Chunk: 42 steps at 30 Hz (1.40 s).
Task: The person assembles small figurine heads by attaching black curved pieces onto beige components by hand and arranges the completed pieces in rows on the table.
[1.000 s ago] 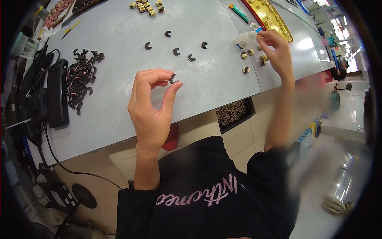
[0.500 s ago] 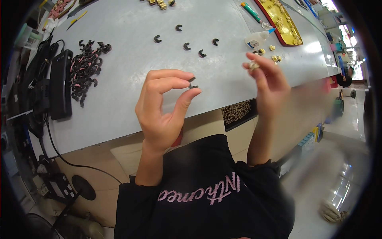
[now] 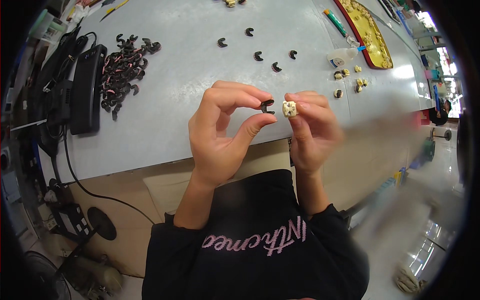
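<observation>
Between the thumb and fingers of my left hand [image 3: 220, 127] is a small black C-shaped piece [image 3: 267, 106], its opening turned toward the right. My right hand [image 3: 312, 130] pinches a little cream-coloured figure piece [image 3: 289, 108] with dark marks on it. The two pieces are held close together over the table's near edge, with a small gap between them. Several more black C-shaped pieces lie spread out beyond my hands, one of them [image 3: 276, 67] nearest. Past my right hand, small cream pieces [image 3: 359, 82], some with black parts, rest on the table.
At the left lies a heap of black and pink curved pieces [image 3: 122, 75] beside a black box-shaped device [image 3: 89, 90] with cables. A white glue bottle [image 3: 342, 57] with a blue tip, a green tube [image 3: 335, 22] and a yellow red-rimmed tray [image 3: 390, 63] of cream pieces stand far right.
My right hand has come left and down with the cream piece, up to the black piece in my left hand. My left hand has shifted slightly right. The whole view has also shifted.
</observation>
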Each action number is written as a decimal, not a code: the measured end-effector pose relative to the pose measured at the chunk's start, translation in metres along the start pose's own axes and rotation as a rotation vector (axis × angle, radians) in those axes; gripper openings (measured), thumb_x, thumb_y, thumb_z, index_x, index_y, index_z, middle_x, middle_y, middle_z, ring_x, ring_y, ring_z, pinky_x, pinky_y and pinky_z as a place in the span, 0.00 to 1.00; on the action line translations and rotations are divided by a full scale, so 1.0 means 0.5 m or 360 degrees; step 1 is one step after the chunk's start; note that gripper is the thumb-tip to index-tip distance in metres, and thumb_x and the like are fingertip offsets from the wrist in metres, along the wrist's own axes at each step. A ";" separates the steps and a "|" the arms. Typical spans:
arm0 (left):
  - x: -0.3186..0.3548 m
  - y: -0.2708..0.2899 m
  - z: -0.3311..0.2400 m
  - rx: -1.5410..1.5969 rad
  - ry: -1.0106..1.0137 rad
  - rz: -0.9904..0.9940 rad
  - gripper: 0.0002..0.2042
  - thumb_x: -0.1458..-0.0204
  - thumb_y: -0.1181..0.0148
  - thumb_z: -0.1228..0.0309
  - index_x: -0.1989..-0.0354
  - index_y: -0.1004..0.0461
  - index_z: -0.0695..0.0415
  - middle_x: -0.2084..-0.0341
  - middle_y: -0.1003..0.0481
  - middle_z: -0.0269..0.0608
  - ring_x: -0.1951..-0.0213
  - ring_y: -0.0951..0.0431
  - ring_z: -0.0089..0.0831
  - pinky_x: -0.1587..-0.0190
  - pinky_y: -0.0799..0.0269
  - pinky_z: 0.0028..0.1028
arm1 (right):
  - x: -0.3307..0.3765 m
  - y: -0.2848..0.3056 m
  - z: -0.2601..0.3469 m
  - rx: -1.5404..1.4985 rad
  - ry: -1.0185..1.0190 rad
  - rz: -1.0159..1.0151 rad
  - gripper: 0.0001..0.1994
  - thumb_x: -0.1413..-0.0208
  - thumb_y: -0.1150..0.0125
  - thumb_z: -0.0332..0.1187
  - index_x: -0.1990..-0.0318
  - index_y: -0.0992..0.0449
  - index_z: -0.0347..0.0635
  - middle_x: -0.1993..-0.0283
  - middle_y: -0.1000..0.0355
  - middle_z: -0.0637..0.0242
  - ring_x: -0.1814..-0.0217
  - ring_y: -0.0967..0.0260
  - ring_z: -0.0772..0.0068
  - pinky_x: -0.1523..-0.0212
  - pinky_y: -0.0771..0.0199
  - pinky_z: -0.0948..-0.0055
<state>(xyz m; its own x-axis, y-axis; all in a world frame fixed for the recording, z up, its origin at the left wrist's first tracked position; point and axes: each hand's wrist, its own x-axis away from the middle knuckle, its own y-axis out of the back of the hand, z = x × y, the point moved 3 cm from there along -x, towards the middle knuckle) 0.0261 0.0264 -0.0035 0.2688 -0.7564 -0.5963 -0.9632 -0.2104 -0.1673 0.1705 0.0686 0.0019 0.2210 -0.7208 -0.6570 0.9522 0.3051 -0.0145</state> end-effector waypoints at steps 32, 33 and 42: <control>-0.008 -0.035 -0.023 -0.0590 -0.0422 0.0215 0.16 0.65 0.30 0.83 0.65 0.25 0.57 0.65 0.21 0.40 0.62 0.23 0.40 0.64 0.23 0.30 | 0.000 0.053 0.025 -0.0922 -0.1383 0.0224 0.20 0.45 0.40 0.24 0.46 0.33 0.25 0.50 0.28 0.52 0.49 0.30 0.67 0.48 0.28 0.70; -0.012 -0.041 -0.026 -0.0664 -0.0359 0.0156 0.16 0.63 0.31 0.84 0.63 0.25 0.58 0.63 0.21 0.42 0.61 0.24 0.40 0.61 0.24 0.31 | 0.000 0.069 0.027 -0.0921 -0.1368 0.0208 0.20 0.45 0.40 0.24 0.46 0.33 0.25 0.50 0.28 0.52 0.49 0.30 0.67 0.48 0.28 0.70; -0.087 -0.058 0.014 -0.1453 0.0166 0.0087 0.12 0.53 0.40 0.82 0.59 0.26 0.58 0.57 0.25 0.39 0.52 0.29 0.41 0.51 0.33 0.36 | -0.034 0.264 0.014 0.0750 -0.0610 -0.0359 0.12 0.46 0.39 0.21 0.53 0.23 0.31 0.57 0.25 0.63 0.55 0.31 0.76 0.50 0.33 0.79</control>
<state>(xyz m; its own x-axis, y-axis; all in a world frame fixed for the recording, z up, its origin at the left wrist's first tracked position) 0.0425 0.0696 0.0218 0.2642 -0.8223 -0.5040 -0.6135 -0.5465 0.5701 0.2939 0.1169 0.0162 -0.0189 -0.9329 -0.3597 0.9553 -0.1229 0.2687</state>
